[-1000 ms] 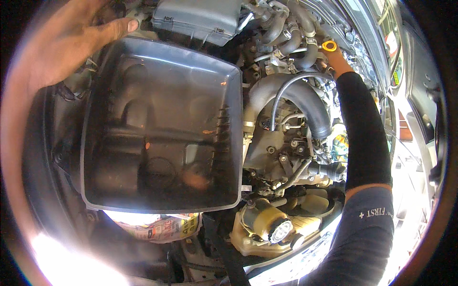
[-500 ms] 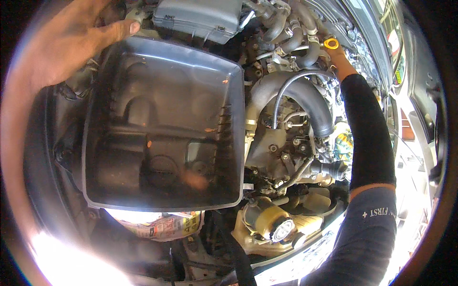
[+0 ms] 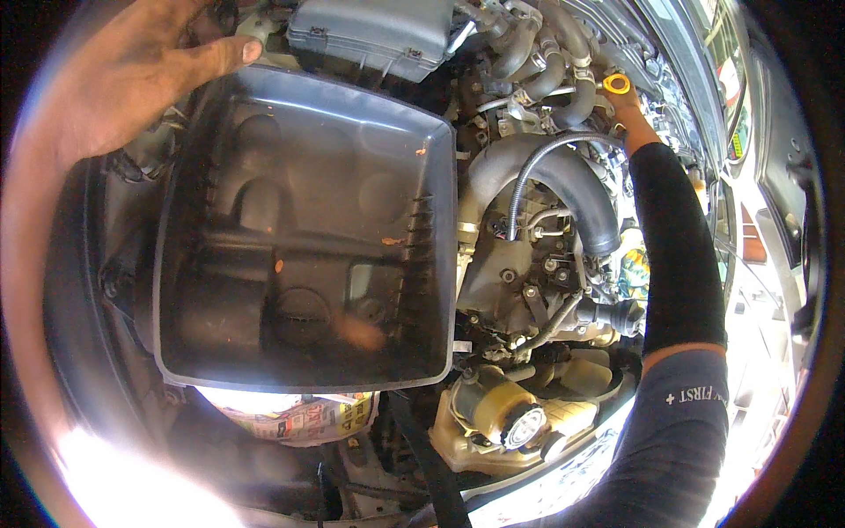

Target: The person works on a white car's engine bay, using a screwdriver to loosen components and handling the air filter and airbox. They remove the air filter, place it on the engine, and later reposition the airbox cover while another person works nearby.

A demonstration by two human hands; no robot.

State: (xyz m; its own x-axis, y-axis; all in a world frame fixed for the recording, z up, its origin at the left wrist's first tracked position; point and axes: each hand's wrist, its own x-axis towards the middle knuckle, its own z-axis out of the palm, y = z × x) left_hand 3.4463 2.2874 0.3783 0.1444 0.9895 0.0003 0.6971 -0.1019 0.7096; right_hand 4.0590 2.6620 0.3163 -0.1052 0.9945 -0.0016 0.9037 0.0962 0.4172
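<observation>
My left hand [image 3: 123, 84] is at the upper left, its thumb stretched out beside the far left corner of an open black air filter housing [image 3: 343, 207]. Its other fingers run out of view at the top. My right arm reaches across the engine to the upper right. There my right hand [image 3: 628, 113] is beside a yellow ring-shaped dipstick handle [image 3: 616, 84]. Its fingers are mostly hidden, so whether they grip anything cannot be made out. A few bits of dry leaf [image 3: 393, 241] lie inside the housing.
A thick black intake hose [image 3: 585, 189] arches over the engine, right of the housing. A lidded black box [image 3: 370, 33] stands behind it. Nearer are a yellowish fluid reservoir [image 3: 488, 409] with a black cap and printed paper [image 3: 304, 421]. The car body's edge runs along the right.
The engine bay has shifted slightly to the right in the picture. Both hands keep nearly the same places.
</observation>
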